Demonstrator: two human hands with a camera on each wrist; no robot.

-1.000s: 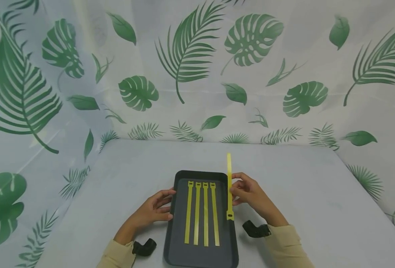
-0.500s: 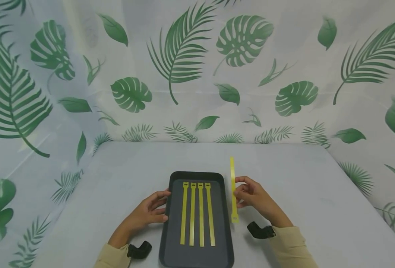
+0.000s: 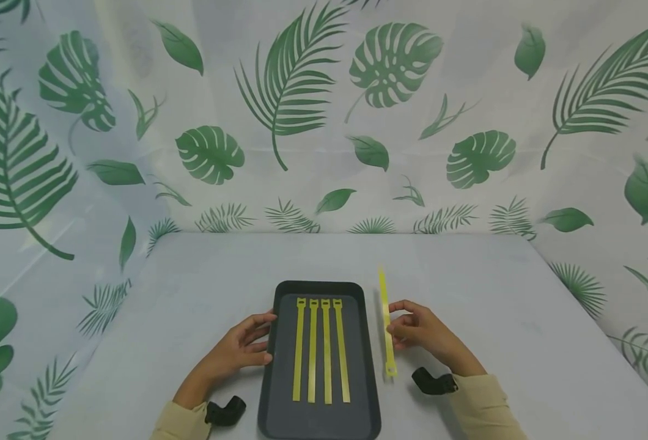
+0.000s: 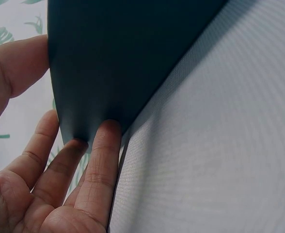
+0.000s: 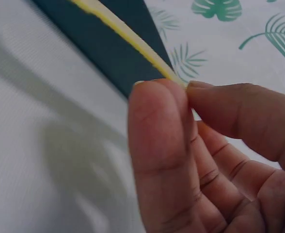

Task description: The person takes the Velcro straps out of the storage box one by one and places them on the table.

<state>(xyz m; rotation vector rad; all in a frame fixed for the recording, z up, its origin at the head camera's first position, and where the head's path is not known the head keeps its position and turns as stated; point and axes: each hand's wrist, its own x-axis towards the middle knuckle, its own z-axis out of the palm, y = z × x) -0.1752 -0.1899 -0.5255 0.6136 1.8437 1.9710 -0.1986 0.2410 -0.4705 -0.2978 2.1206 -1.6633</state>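
A dark grey rectangular tray [image 3: 324, 421] lies on the table in the head view. Inside it, several yellow hook-and-loop cable ties [image 3: 326, 354] run side by side, slotted heads toward the far end. My left hand [image 3: 241, 348] is at the tray's left side; in the left wrist view its fingertips touch the tray's outer wall [image 4: 99, 63]. To the right of the tray, my right hand [image 3: 425, 336] pinches another yellow cable tie [image 3: 384, 299] between thumb and finger near its middle. Its slotted head points toward me. The right wrist view shows the held tie [image 5: 128, 39] edge-on.
The pale tabletop [image 3: 522, 324] extends around the tray. A white cloth backdrop with green leaf prints [image 3: 313, 153] stands behind and at both sides. Black curved mounts [image 3: 434, 382] sit on both wrists, by the beige sleeves.
My right hand has carried the cable tie from over the tray's right rim out to the right and a little lower. The left hand stays at the tray; the head view has shifted slightly.
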